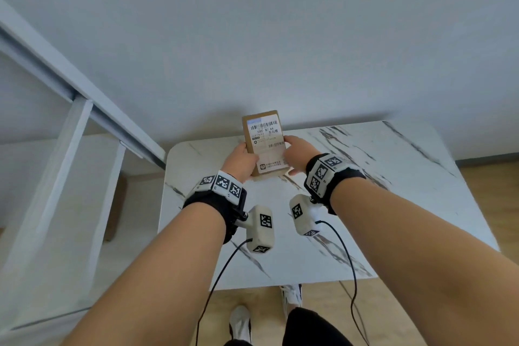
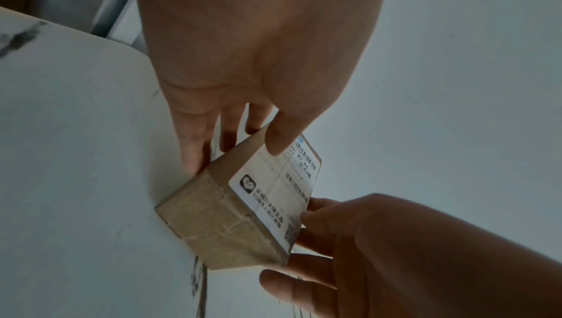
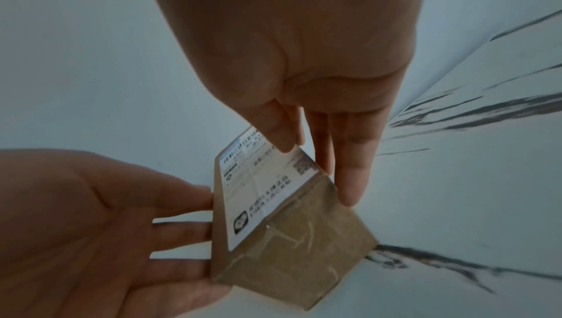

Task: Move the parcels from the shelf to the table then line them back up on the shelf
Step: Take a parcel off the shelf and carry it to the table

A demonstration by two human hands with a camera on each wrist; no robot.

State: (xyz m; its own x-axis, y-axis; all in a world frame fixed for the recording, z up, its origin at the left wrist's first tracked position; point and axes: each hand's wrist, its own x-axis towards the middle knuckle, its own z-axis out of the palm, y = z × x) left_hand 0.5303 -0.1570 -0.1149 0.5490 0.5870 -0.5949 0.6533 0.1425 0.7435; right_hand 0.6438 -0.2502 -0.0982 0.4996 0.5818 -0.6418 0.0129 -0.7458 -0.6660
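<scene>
Both hands, left hand [image 1: 241,159] and right hand [image 1: 298,152], clamp the parcel's [image 1: 265,143] long sides over the surface [image 1: 393,191]. It looks light and stiff; taped faces may slip, so grip the edges.

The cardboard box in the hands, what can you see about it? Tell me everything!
The cardboard box is small, brown and taped shut, with a white shipping label of barcodes and print on its top face. The left hand and right hand grip its two sides, holding it tilted over the marble-patterned table.
</scene>
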